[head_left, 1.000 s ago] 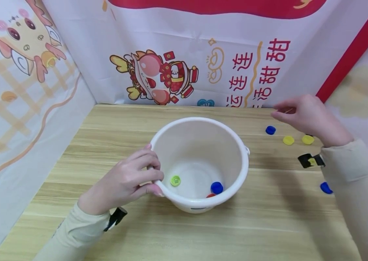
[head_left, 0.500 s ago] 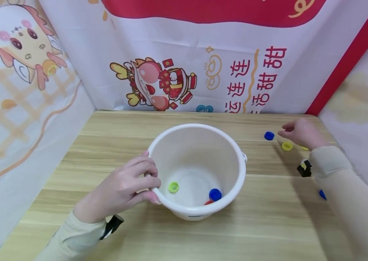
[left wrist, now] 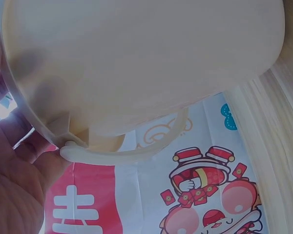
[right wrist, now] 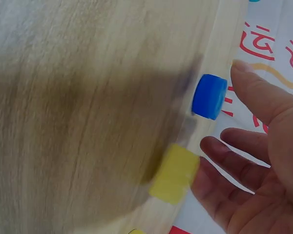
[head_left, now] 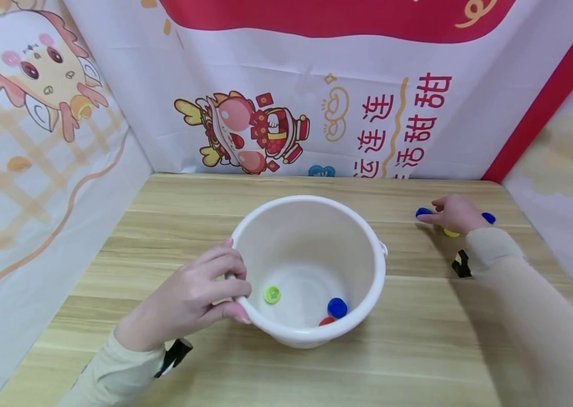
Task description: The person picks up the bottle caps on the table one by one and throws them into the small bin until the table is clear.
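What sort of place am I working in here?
Probably a small staged work booth: a wood-grain table backed and flanked by cartoon-printed sheets, with a white bucket standing on it.

beige sleeves (head_left: 541,316), black wrist attachments (head_left: 174,355)

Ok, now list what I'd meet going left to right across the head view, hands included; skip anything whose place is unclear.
Left hand, green cap in the bucket, blue cap in the bucket, second blue cap, right hand, third blue cap.
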Tool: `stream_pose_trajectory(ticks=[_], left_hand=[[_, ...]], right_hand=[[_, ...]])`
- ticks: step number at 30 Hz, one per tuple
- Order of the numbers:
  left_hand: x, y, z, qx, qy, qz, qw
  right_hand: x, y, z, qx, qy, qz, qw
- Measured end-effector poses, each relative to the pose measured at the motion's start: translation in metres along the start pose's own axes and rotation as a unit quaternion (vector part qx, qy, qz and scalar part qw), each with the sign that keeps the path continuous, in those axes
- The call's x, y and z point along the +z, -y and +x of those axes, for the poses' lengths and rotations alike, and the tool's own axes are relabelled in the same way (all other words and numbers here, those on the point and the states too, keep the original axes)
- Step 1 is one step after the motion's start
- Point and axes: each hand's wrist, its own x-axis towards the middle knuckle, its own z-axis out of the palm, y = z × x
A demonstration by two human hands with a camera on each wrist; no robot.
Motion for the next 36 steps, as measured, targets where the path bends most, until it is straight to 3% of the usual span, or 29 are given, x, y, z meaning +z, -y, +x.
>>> stream_pose_trajectory(ticks=[9,21,27,36], left_hand=[[-0.001,0.0,0.0,0.0,0.001,-0.001,1.0],[-0.002,0.0,0.001,0.013,-0.001,0.004,0.9999],[-0.002,-0.001,0.0,0.007,-0.001,0.0,1.0],[-0.002,-0.001,-0.001,0.0,-0.001,0.001,1.0]], right_hand=[[0.0,0.006,0.004,-0.014,-0.002,-0.011,1.0],[0.005,-0.008,0.017,-0.032,-0.012,-0.001,0.999],[-0.004,0.003,0.002,-0.017,0.0,0.017,1.0],[-0.024,0.034,-0.028,-0.052,-0.04,0.055,0.996]])
